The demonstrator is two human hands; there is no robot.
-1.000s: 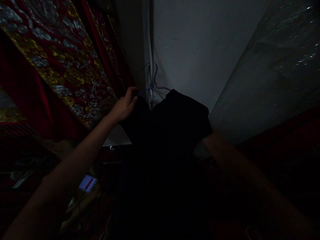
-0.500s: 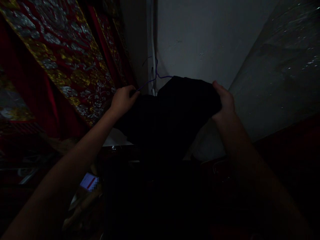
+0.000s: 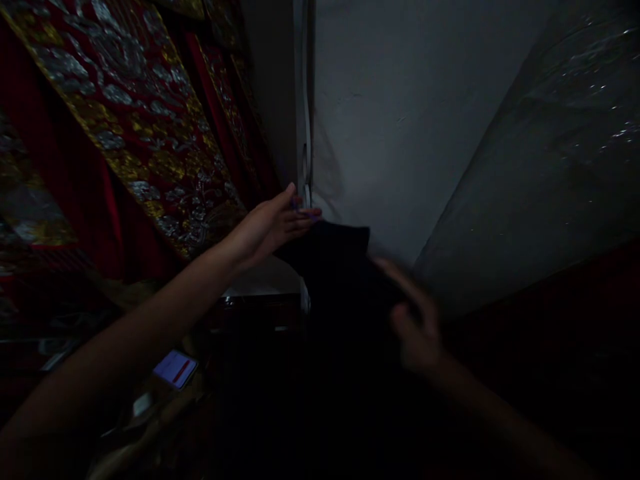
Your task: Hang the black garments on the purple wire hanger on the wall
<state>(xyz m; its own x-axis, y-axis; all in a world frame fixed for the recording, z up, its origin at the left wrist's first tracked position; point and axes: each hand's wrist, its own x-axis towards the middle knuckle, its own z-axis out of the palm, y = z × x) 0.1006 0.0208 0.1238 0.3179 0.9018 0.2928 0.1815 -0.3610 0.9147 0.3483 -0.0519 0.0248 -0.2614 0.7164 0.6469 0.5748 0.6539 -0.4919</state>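
A very dark garment [image 3: 345, 293] hangs in front of me, and its lower part melts into the darkness. My left hand [image 3: 267, 230] is at its top, with a thin purple clothes hanger [image 3: 314, 215] caught between the fingers. Only small bits of the hanger show. My right hand [image 3: 417, 320] is beside the garment's right side, thumb and fingers some way apart. Motion smears this hand, so whether cloth is between its fingers is unclear.
Red cloth with gold and silver decoration [image 3: 135, 127] hangs at left. A pale wall [image 3: 395, 113] stands ahead, with clear plastic sheeting [image 3: 560, 167] at right. A lit phone [image 3: 175, 369] lies low on the left, near a small white object [image 3: 143, 404].
My left hand has shifted right to the hanger near its neck. My right hand has moved down and inward from the garment's upper right edge. The garment sits lower and looks narrower.
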